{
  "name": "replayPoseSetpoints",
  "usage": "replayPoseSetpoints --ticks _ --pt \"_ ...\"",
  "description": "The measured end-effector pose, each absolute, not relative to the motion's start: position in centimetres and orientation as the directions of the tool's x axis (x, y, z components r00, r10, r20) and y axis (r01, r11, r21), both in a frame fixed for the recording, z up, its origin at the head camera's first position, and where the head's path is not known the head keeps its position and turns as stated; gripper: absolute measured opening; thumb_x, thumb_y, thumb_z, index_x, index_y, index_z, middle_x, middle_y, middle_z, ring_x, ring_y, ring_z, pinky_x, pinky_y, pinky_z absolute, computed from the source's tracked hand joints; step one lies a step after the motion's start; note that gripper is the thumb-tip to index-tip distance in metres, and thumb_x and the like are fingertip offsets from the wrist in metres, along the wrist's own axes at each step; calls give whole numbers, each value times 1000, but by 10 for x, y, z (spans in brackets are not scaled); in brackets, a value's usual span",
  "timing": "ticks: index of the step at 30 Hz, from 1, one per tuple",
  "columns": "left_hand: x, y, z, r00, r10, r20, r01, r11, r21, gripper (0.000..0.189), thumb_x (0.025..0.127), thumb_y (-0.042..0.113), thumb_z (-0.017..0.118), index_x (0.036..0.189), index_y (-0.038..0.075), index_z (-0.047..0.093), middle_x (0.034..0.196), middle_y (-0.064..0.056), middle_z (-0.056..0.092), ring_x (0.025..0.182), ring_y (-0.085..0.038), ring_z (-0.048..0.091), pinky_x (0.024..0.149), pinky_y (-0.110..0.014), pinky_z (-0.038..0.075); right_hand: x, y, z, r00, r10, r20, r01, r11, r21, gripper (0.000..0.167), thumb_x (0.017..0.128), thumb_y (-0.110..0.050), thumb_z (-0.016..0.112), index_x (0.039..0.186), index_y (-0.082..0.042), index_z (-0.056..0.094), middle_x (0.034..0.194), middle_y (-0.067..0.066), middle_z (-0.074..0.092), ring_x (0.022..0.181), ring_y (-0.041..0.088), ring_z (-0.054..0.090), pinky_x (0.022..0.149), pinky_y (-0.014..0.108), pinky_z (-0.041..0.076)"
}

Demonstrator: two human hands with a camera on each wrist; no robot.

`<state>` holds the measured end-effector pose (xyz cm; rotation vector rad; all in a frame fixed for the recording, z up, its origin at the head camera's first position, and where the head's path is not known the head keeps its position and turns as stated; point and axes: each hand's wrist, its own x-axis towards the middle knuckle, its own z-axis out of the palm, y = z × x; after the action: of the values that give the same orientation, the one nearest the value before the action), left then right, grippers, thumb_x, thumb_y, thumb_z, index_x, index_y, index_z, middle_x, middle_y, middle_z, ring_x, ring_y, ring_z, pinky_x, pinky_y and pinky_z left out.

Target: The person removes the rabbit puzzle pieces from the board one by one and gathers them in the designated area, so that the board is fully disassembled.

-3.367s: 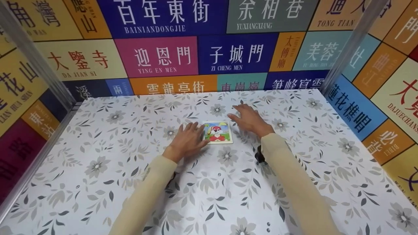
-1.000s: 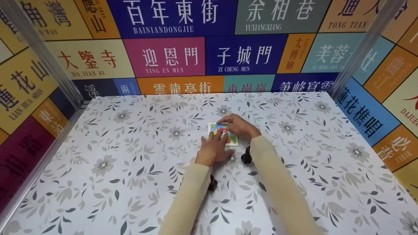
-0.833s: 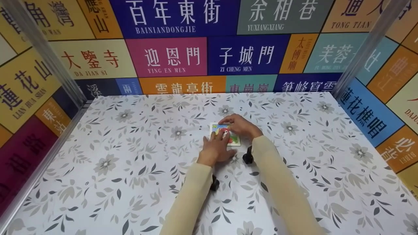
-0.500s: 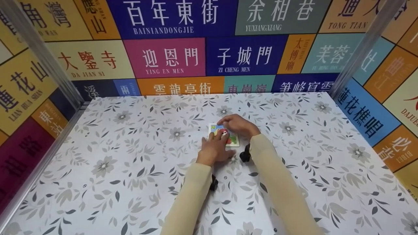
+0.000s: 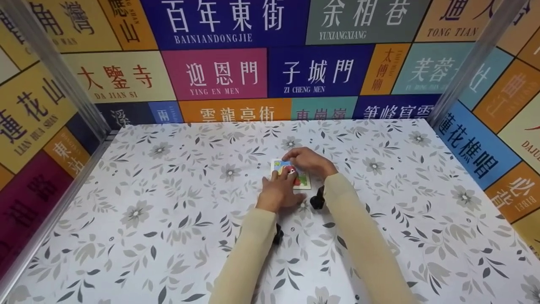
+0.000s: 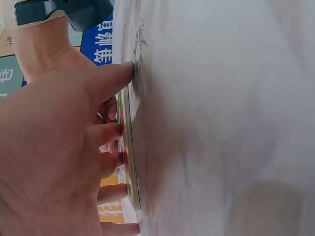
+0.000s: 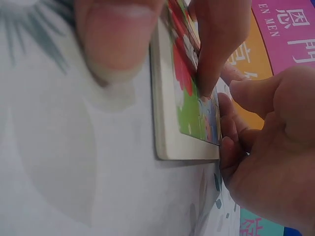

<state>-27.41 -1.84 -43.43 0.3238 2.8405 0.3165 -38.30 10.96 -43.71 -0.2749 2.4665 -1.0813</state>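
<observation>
A small square jigsaw puzzle board [image 5: 306, 185] with a pale frame and a red cartoon dog picture lies flat on the patterned tablecloth; in the right wrist view, cut lines cross the puzzle's picture [image 7: 187, 120]. My left hand [image 5: 276, 192] is spread over its near left side, fingertips pressing the picture and thumb on the cloth. My right hand [image 5: 310, 162] arches over the back right part, with curled fingers [image 7: 235, 132] gripping the far edge. Its thumb [image 7: 256, 93] is bent above the board; whether it touches is unclear. The hands hide much of the picture.
White floral cloth [image 5: 168, 190] covers the table. Beyond its back edge stands a wall panel [image 5: 213, 74] of coloured signs with Chinese lettering. Clear upright posts [image 5: 464, 63] mark the corners. A black wrist device [image 5: 317, 200] sits under the right sleeve.
Since the oldest frame, my left hand has moved from beside the board onto its picture, and my right hand has come in to its far edge. Over the last second both stay nearly still.
</observation>
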Motion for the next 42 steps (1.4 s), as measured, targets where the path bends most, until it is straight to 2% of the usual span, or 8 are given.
replayPoseSetpoints --ticks 8,11,18,23,28,32,35,42 --pt "-274 -17 -436 -945 241 -220 198 960 200 74 96 56 56 156 19 35 166 -4 28 149 -30 29 116 -63 32 -385 109 -441 -879 -375 -296 -51 689 -722 38 101 -11 44 131 -13 66 144 9 59 141 28 46 121 48 33" --pt "-274 -16 -436 -946 236 -222 194 962 194 74 96 56 54 157 20 34 166 -3 27 150 -29 28 117 -63 30 -386 108 -442 -883 -362 -299 -36 687 -726 37 101 -11 45 131 -14 67 143 8 60 142 27 46 121 48 32" --pt "-274 -13 -436 -942 231 -244 181 961 208 75 96 56 53 158 21 31 168 -3 24 152 -29 25 119 -63 28 -387 107 -440 -885 -330 -328 15 686 -728 39 98 -9 44 128 -15 69 141 6 61 137 25 49 121 47 33" --pt "-274 -13 -436 -943 229 -240 176 959 221 76 95 57 55 158 21 32 168 -3 24 153 -29 25 119 -62 28 -386 107 -439 -888 -333 -317 -3 693 -721 42 95 -7 42 126 -14 69 140 7 61 133 25 50 119 47 35" --pt "-273 -14 -435 -944 230 -236 175 957 232 76 95 56 56 158 20 32 167 -4 25 152 -30 25 118 -62 29 -385 108 -438 -888 -355 -292 -8 646 -763 44 94 -3 39 125 -10 68 141 11 58 133 27 48 120 48 34" --pt "-274 -14 -434 -946 231 -229 180 958 222 76 95 57 55 158 20 33 167 -4 25 152 -30 26 117 -62 30 -383 109 -438 -902 -344 -261 -4 612 -791 33 100 -9 45 123 -8 69 139 11 59 132 28 50 119 48 35" --pt "-274 -13 -434 -944 233 -234 187 961 202 76 96 58 53 158 21 31 168 -3 23 152 -30 26 117 -62 31 -382 108 -440 -915 -327 -235 -13 607 -795 26 102 -17 53 120 -9 70 134 11 62 126 27 53 114 47 39" --pt "-273 -14 -434 -947 229 -227 187 963 192 76 96 58 53 159 20 31 169 -3 21 151 -30 27 116 -62 32 -381 106 -444 -937 -309 -161 -54 586 -808 19 97 -18 66 111 -9 73 120 10 68 108 24 58 101 42 46"
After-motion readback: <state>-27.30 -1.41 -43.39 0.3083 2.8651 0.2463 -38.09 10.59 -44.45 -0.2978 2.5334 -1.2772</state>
